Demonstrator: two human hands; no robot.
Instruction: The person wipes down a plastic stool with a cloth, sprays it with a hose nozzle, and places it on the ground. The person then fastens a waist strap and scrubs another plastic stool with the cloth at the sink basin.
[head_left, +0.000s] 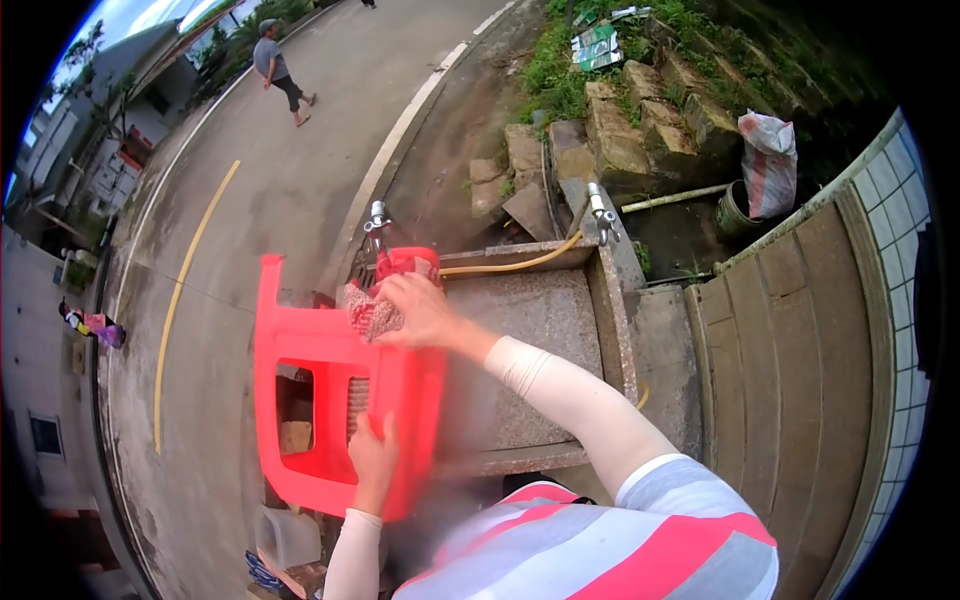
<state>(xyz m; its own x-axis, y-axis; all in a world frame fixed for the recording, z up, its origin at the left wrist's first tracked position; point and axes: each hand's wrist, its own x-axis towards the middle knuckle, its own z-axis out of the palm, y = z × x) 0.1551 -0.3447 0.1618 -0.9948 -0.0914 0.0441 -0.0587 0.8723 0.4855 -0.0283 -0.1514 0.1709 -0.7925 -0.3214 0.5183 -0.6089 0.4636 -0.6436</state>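
A red plastic chair lies tipped over the left end of the stone sink, with openings showing through its frame. My left hand grips the frame beside a slot, thumb up. In my right hand is a bunched red-and-white cloth, pressed against the chair's upper part; the fingers are closed on it. Part of the chair's far end is hidden behind the right hand and cloth.
A stone sink stands ahead, with a tap, another tap and a yellow hose. A whitish tub sits low left. A person walks on the road; a woven sack stands right.
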